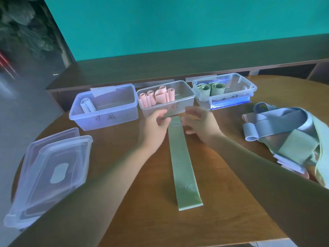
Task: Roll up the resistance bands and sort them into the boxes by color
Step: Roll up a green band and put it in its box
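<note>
Green band (181, 163) at frame centre: your left hand (154, 127) and right hand (201, 123) pinch its far end, and uneven rolling could skew the coil.

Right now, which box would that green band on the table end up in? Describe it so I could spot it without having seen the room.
Three clear plastic boxes stand in a row at the far edge of the wooden table, below the teal wall. Take the right-hand box. It alone holds green rolls and has blue clips; the middle box holds pink rolls, the left box a pale one.
</note>
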`<state>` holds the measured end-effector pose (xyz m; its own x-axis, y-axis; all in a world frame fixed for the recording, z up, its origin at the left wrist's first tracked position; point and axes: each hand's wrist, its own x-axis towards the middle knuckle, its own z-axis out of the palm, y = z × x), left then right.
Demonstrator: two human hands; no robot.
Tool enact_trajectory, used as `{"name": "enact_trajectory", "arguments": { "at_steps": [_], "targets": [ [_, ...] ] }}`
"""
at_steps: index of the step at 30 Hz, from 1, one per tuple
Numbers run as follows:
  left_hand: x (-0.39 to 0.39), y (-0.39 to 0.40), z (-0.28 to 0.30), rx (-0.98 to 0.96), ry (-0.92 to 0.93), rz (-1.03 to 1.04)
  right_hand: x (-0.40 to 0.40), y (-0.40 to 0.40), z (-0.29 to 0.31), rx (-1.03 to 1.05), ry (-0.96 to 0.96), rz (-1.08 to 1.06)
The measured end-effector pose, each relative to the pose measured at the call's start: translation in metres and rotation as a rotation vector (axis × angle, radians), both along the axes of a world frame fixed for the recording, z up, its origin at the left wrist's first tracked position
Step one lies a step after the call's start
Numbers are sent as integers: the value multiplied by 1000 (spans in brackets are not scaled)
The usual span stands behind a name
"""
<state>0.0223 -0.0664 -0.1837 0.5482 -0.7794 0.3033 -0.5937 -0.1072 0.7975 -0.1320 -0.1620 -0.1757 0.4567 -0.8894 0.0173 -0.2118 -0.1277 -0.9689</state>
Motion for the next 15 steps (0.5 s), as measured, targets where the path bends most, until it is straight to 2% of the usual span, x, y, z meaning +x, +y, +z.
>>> {"name": "enact_trajectory", "arguments": {
  "at_steps": [3,5,12,15],
  "targets": [
    [-3,15,-16,-3,-71,86,-11,11,-12,-54,54,-77],
    [-7,25,-18,-24,-50,110,-18,20,-15,-90,44,-102],
    [-35,65,-18,42,-179,-94,-47,67,-21,-330,176,48],
    [-51,93,-15,64,-143,-131,-66,88,-24,-361,171,115]
  ]
}}
